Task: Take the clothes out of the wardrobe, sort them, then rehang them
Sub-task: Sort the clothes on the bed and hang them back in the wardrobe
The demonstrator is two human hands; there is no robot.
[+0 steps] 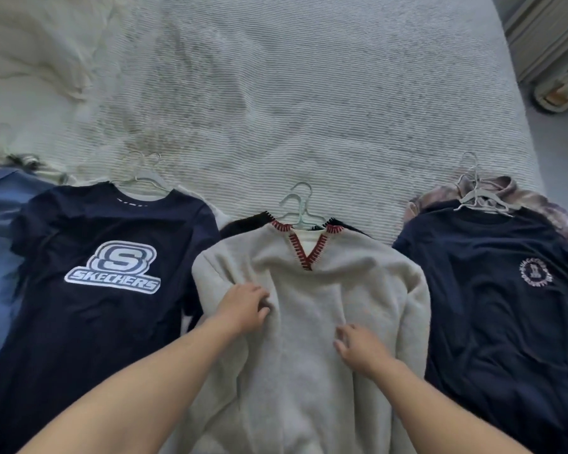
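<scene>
We are mid-sort: our left hand (243, 306) and right hand (358, 347) rest on the cream fleece V-neck sweater with red stitching (309, 322), fingers loosely bent, gripping nothing (smoothing, we judge). Next we need its pale hanger (300, 208), just beyond both hands.

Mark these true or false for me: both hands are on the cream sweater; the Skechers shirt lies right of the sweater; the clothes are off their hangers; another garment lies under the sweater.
1. Both hands are on the cream sweater. True: left hand and right hand rest on it.
2. The Skechers shirt lies right of the sweater. False: it lies left.
3. The clothes are off their hangers. False: a hanger shows at the sweater's collar.
4. Another garment lies under the sweater. True: a dark garment shows beneath.
</scene>
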